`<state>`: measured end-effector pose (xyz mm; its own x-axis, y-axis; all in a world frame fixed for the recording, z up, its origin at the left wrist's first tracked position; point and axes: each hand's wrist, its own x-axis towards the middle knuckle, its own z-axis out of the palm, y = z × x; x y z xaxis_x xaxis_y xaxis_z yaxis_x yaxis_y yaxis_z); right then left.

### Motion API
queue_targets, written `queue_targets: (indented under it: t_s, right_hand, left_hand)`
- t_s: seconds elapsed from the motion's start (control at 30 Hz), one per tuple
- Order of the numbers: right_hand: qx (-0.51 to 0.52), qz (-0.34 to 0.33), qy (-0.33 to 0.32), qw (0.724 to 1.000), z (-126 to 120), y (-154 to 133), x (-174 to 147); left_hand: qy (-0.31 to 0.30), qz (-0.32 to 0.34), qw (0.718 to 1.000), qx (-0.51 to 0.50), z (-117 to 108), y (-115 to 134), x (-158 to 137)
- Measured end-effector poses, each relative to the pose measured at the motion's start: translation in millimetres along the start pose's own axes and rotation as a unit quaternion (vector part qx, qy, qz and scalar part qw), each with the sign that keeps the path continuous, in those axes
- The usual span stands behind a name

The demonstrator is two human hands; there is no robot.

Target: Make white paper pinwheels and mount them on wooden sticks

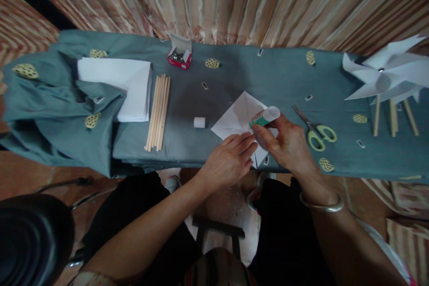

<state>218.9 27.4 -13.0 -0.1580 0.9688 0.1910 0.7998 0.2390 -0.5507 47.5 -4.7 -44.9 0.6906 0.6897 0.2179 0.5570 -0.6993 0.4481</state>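
Note:
A square of white paper [234, 114] with cut lines lies turned cornerwise near the table's front edge. My left hand [231, 158] rests on its lower left side, fingers stretched out and lying flat on the sheet. In my right hand [288, 143] is a green and white glue stick [261, 118], gripped between thumb and fingers and tilted over the paper's middle; its lower end is hidden. The glue stick's white cap [199, 122] stands apart on the cloth, left of the paper. Scissors with light green handles [315, 132] lie open to the right of my right hand.
Several wooden sticks [158, 111] lie beside a stack of white paper [134, 85], partly covered by bunched cloth. An open red box [180, 57] of small metal pieces stands at the back. Finished paper pinwheels [385, 71] on sticks lie at the right. A pleated curtain [234, 4] hangs behind.

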Motion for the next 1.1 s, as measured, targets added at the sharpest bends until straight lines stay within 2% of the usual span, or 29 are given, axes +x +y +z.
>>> queue_targets:
  t_s: [0.63,1.1]
  right_hand:
    - [0.01,0.009,0.027,1.0,2.8,7.8,1.7]
    - [0.019,0.027,0.029,0.999,6.8,2.6,6.0]
  left_hand:
    - [-0.008,-0.008,1.0,-0.008,-0.3,0.8,-0.8]
    - [-0.009,-0.009,1.0,-0.012,-0.2,0.9,-1.5]
